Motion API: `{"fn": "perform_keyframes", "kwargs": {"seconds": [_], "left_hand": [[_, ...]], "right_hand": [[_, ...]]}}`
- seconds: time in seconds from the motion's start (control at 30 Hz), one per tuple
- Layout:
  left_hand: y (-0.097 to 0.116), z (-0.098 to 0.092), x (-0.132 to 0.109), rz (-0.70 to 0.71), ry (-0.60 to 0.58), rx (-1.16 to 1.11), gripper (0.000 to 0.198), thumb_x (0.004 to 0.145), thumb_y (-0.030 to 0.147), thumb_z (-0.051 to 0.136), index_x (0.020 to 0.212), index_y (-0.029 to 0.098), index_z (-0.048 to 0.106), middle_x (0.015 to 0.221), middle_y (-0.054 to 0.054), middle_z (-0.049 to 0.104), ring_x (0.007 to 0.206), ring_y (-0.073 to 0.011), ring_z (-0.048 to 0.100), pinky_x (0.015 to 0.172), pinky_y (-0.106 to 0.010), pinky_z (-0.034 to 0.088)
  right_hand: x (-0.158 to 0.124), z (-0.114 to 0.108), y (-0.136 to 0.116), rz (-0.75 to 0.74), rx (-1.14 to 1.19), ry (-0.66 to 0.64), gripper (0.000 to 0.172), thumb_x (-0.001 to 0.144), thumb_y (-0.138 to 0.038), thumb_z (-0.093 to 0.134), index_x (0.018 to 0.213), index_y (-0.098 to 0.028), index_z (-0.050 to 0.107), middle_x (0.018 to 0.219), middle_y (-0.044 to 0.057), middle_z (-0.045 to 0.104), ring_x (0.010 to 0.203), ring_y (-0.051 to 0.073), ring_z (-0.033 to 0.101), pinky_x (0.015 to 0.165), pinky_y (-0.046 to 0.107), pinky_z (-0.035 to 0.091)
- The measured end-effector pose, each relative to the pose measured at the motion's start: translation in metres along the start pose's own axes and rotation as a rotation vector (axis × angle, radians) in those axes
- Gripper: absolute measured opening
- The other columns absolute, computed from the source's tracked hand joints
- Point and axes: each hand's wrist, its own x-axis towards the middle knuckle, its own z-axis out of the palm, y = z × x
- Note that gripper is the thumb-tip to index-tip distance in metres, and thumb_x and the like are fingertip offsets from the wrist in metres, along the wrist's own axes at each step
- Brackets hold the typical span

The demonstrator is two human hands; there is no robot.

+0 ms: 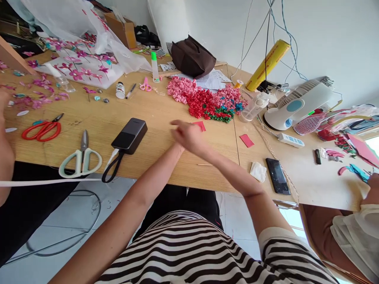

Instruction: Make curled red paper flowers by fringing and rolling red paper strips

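My two hands meet above the middle of the wooden table (166, 165), both smeared by motion. My right hand (194, 140) comes in from the right with its fingers drawn together, and I cannot make out what is in them. My left hand (177, 136) is pressed against it and mostly hidden, so its fingers do not show. A small red paper piece (201, 125) lies just behind the hands. Further back sits a heap of pink, red and green paper flowers (207, 100). A thin wooden stick (204, 164) lies on the table under my right forearm.
A black power bank (130, 135), mint scissors (81, 157) and red scissors (43, 129) lie to the left. A phone (277, 175), a tissue (258, 171), another red paper (246, 140) and a white fan (296, 104) are to the right. Other people sit at both ends.
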Motion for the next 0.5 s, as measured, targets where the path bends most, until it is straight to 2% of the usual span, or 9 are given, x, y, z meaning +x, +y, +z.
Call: {"fn": "perform_keyframes", "kwargs": {"seconds": [0.1, 0.2, 0.27, 0.33, 0.37, 0.5], "left_hand": [[-0.005, 0.006, -0.004, -0.028, 0.010, 0.009, 0.016, 0.093, 0.019, 0.054, 0.082, 0.019, 0.066, 0.085, -0.005, 0.073, 0.091, -0.0208, 0.071, 0.093, -0.040, 0.058], [-0.010, 0.014, -0.012, -0.020, 0.023, 0.086, 0.015, 0.088, 0.020, 0.065, 0.073, 0.019, 0.065, 0.074, -0.001, 0.069, 0.077, -0.0165, 0.067, 0.083, -0.031, 0.055], [-0.014, 0.019, -0.019, -0.004, -0.023, 0.131, 0.018, 0.087, 0.018, 0.068, 0.069, 0.018, 0.066, 0.071, 0.000, 0.068, 0.068, -0.0138, 0.063, 0.075, -0.027, 0.052], [-0.017, 0.024, -0.027, -0.013, -0.062, 0.142, 0.021, 0.087, 0.014, 0.068, 0.067, 0.016, 0.066, 0.068, -0.001, 0.067, 0.064, -0.0124, 0.060, 0.073, -0.026, 0.051], [-0.018, 0.027, -0.031, -0.030, -0.071, 0.136, 0.021, 0.087, 0.012, 0.068, 0.066, 0.015, 0.067, 0.068, -0.001, 0.067, 0.063, -0.0122, 0.060, 0.073, -0.026, 0.051], [-0.015, 0.038, -0.042, -0.144, -0.049, 0.091, 0.019, 0.087, 0.006, 0.067, 0.069, 0.014, 0.066, 0.069, -0.003, 0.068, 0.066, -0.0140, 0.064, 0.080, -0.031, 0.055]], "right_hand": [[-0.049, -0.040, 0.089, 0.106, -0.030, 0.051, 0.018, 0.093, -0.016, 0.060, 0.102, -0.013, 0.075, 0.089, 0.009, 0.076, 0.077, 0.015, 0.066, 0.076, 0.029, 0.049], [-0.105, -0.058, 0.139, 0.160, 0.003, -0.077, 0.009, 0.086, -0.018, 0.074, 0.094, -0.016, 0.076, 0.089, 0.007, 0.075, 0.076, 0.016, 0.065, 0.075, 0.030, 0.050], [-0.136, -0.056, 0.151, 0.133, 0.035, -0.172, 0.015, 0.083, -0.022, 0.080, 0.097, -0.017, 0.076, 0.095, 0.008, 0.075, 0.082, 0.018, 0.067, 0.077, 0.031, 0.052], [-0.157, -0.047, 0.152, 0.072, 0.003, -0.183, 0.011, 0.085, -0.019, 0.078, 0.095, -0.018, 0.075, 0.098, 0.009, 0.073, 0.090, 0.020, 0.066, 0.084, 0.033, 0.052], [-0.164, -0.042, 0.152, 0.043, -0.022, -0.166, 0.004, 0.088, -0.018, 0.073, 0.093, -0.018, 0.074, 0.098, 0.009, 0.072, 0.092, 0.020, 0.065, 0.086, 0.035, 0.052], [-0.171, -0.034, 0.154, -0.013, -0.027, -0.098, 0.014, 0.093, -0.013, 0.059, 0.083, -0.019, 0.067, 0.091, 0.009, 0.069, 0.089, 0.021, 0.061, 0.085, 0.036, 0.050]]}}
